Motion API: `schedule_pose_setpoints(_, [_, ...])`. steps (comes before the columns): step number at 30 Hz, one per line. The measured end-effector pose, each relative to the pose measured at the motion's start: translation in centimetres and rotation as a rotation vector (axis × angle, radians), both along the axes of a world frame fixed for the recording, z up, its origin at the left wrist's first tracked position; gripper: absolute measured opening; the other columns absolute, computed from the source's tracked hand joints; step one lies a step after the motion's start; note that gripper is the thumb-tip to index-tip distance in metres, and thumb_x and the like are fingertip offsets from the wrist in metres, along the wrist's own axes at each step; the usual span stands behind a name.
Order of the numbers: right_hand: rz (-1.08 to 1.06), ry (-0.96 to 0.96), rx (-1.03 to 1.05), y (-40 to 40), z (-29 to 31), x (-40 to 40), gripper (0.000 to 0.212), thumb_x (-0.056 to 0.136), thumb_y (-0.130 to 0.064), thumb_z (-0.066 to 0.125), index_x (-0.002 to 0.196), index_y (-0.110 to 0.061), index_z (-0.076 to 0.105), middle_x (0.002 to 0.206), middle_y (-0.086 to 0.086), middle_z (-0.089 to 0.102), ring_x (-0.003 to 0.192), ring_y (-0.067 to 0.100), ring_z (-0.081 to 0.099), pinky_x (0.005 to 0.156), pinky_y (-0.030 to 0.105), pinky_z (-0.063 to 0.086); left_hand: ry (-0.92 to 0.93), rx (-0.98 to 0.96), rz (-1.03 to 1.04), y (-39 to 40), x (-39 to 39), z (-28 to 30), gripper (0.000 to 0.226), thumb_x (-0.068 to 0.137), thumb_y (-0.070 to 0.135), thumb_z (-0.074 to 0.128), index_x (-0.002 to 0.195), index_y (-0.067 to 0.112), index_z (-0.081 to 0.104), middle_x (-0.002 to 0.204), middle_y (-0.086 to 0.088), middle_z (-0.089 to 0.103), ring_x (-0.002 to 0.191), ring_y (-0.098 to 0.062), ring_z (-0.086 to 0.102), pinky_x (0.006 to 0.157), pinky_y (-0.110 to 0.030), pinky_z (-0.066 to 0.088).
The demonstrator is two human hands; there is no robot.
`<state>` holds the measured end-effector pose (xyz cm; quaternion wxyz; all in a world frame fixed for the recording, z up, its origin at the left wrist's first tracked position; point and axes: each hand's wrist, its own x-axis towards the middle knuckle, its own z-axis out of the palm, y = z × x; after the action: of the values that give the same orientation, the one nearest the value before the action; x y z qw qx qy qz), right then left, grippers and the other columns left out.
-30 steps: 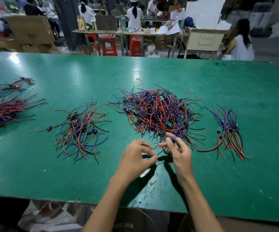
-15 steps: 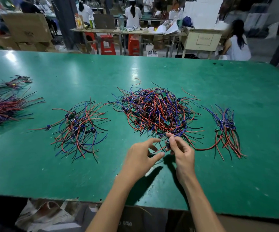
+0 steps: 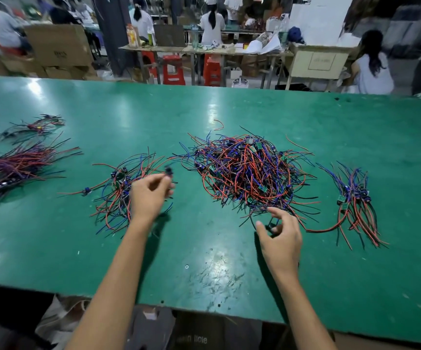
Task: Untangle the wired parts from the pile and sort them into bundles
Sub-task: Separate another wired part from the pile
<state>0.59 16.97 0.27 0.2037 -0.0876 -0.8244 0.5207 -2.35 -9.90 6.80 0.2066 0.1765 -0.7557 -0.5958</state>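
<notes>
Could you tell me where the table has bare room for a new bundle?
Free: the far green table behind the central pile, and the near strip between both forearms. Crowded: the left bundle and right bundle flank the pile.

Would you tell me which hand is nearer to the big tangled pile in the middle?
Right. The right hand is at the big pile's near edge; the left hand is off to its left.

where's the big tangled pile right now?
Head view: the tangled pile sits centre-right on the green table, between the loose bundle on its left and the small bundle on its right. The right hand hovers at its near edge.
</notes>
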Motion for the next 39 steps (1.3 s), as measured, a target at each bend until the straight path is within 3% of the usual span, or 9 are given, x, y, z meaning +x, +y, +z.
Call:
schedule_pose_setpoints(3, [-0.191,-0.167,0.37,-0.3,0.0,-0.2,0.054,0.086,-0.041,0.075,0.132,-0.018,0.06,0.129,0.006,0.056,0.121,0.027,0.048,0.102,0.042,0.038,-0.261,-0.35,0.126,-4.1,-0.9,-1.4,0.033,0.094,0.021,0.067,0.116,-0.003,0.071,0.109,-0.022,0.073,0.102,-0.033,0.068,0.099,-0.04,0.052])
schedule_pose_setpoints(7, [-0.21,-0.189,0.292,-0.3,0.2,-0.4,0.033,0.087,-0.033,0.076,0.114,-0.014,0.073,0.116,0.009,0.059,0.11,0.03,0.054,0.097,0.04,0.037,-0.256,-0.558,0.159,-2.8,0.2,-2.9,0.042,0.089,0.012,0.068,0.128,-0.003,0.061,0.127,-0.026,0.053,0.123,-0.039,0.045,0.108,-0.042,0.035])
schedule_pose_setpoints(10, [-0.23,-0.16,0.212,-0.1,0.4,-0.5,0.007,0.089,-0.025,0.073,0.092,-0.019,0.076,0.105,0.011,0.064,0.086,0.024,0.051,0.092,0.04,0.042,-0.022,-0.592,0.099,1.6,1.7,-3.4,0.028,0.087,0.005,0.066,0.115,0.008,0.069,0.114,-0.013,0.055,0.115,-0.029,0.046,0.102,-0.032,0.034])
schedule_pose_setpoints(16, [-0.175,-0.186,0.294,-0.2,0.3,-0.3,0.011,0.094,-0.034,0.066,0.087,-0.029,0.073,0.093,-0.003,0.066,0.082,0.021,0.054,0.08,0.032,0.028,0.097,-0.498,-0.321,10.1,3.4,-4.2,0.016,0.096,0.018,0.061,0.109,0.023,0.07,0.104,0.008,0.063,0.091,-0.003,0.052,0.085,-0.011,0.039])
schedule_pose_setpoints(22, [0.124,-0.051,0.125,-0.2,0.1,0.5,0.003,0.089,-0.022,0.072,0.089,-0.025,0.073,0.087,-0.008,0.072,0.083,0.019,0.067,0.078,0.036,0.051,-0.132,-0.243,-0.508,14.5,1.9,-3.6,0.04,0.1,0.047,0.052,0.092,0.014,0.075,0.085,-0.002,0.075,0.072,-0.017,0.063,0.078,-0.041,0.055])
schedule_pose_setpoints(28, [0.28,0.04,0.133,-0.4,0.1,1.0,0.01,0.087,-0.036,0.072,0.081,-0.03,0.075,0.083,-0.017,0.071,0.075,0.005,0.062,0.069,0.019,0.044,-0.1,-0.156,-0.474,13.8,2.0,-3.6,0.03,0.104,0.028,0.052,0.09,0.018,0.077,0.069,0.004,0.071,0.053,-0.002,0.061,0.057,-0.023,0.051])
schedule_pose_setpoints(33, [0.149,-0.029,0.35,-0.4,0.2,0.9,0.016,0.088,-0.044,0.073,0.096,-0.031,0.073,0.09,-0.014,0.067,0.093,0.015,0.057,0.086,0.037,0.048,-0.059,-0.204,-0.35,9.6,1.3,-1.6,0.032,0.107,0.028,0.046,0.095,0.021,0.076,0.073,0.003,0.073,0.047,0.008,0.05,0.051,-0.008,0.034])
schedule_pose_setpoints(36, [0.164,-0.159,0.546,-1.2,0.4,0.7,0.036,0.086,-0.054,0.07,0.111,-0.028,0.074,0.094,-0.006,0.061,0.098,0.019,0.055,0.088,0.035,0.041,-0.093,-0.257,-0.081,4.5,-0.1,0.1,0.027,0.106,0.023,0.048,0.109,0.013,0.073,0.085,-0.004,0.074,0.066,-0.009,0.062,0.056,-0.013,0.041])
schedule_pose_setpoints(39, [0.129,-0.108,0.508,-1.4,0.5,0.8,0.02,0.09,-0.042,0.072,0.095,-0.023,0.078,0.086,-0.004,0.06,0.091,0.022,0.058,0.08,0.036,0.044,-0.293,-0.402,0.068,-0.3,-0.9,0.4,0.038,0.099,0.022,0.056,0.132,0.004,0.059,0.117,-0.017,0.068,0.112,-0.032,0.062,0.096,-0.033,0.046])
